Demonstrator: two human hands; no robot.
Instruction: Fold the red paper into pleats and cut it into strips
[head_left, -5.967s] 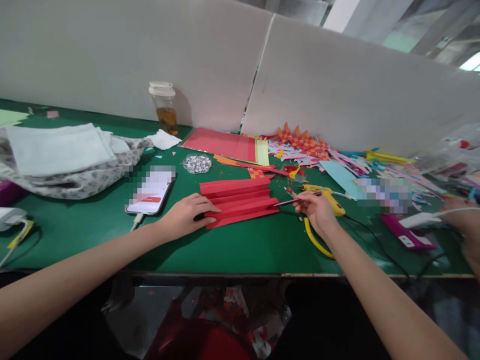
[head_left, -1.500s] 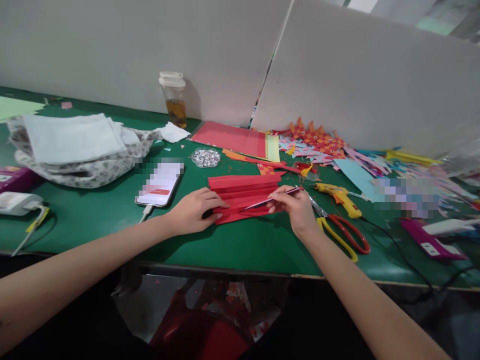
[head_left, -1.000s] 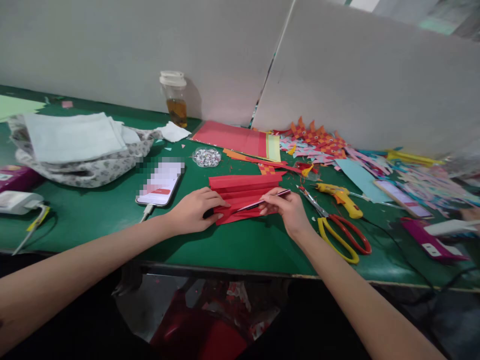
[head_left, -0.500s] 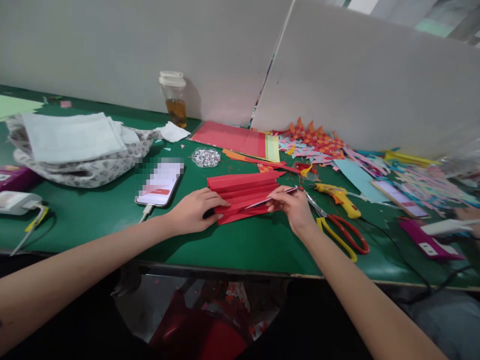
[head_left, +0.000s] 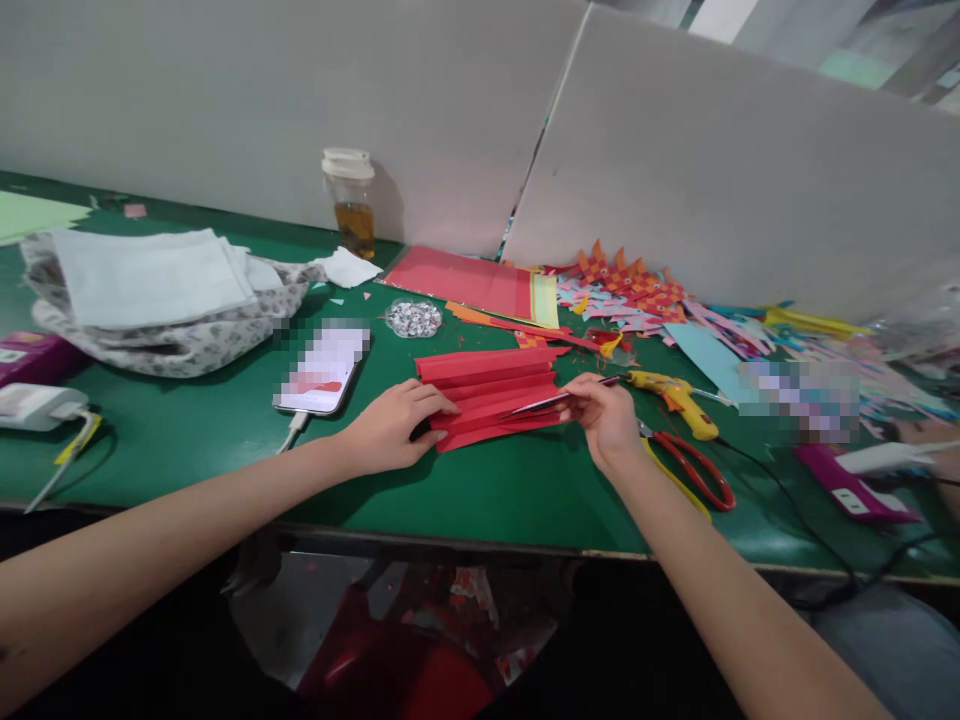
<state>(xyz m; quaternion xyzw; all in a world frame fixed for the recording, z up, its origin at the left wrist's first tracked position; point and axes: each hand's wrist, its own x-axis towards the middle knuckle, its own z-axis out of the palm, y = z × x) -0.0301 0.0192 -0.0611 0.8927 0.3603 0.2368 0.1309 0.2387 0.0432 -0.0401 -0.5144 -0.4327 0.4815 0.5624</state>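
Note:
A pleated sheet of red paper [head_left: 491,393] lies on the green table [head_left: 487,490]. My left hand [head_left: 394,425] presses flat on the paper's left end, fingers stretched out. My right hand [head_left: 607,415] is closed on a thin dark pen [head_left: 559,398], whose tip points left onto the right side of the pleats.
Red-and-yellow scissors [head_left: 686,470] and a yellow glue gun [head_left: 675,392] lie right of my right hand. A phone [head_left: 322,365], a dish of googly eyes [head_left: 411,318], a jar [head_left: 349,205], folded cloth [head_left: 150,290], flat red paper [head_left: 469,280] and paper scraps [head_left: 637,295] surround them. Another person's hand [head_left: 926,435] shows at far right.
Six seconds ago the pen was off the paper's right edge; my right hand then carried it across the pleats and now draws it back rightward. My left hand stays put.

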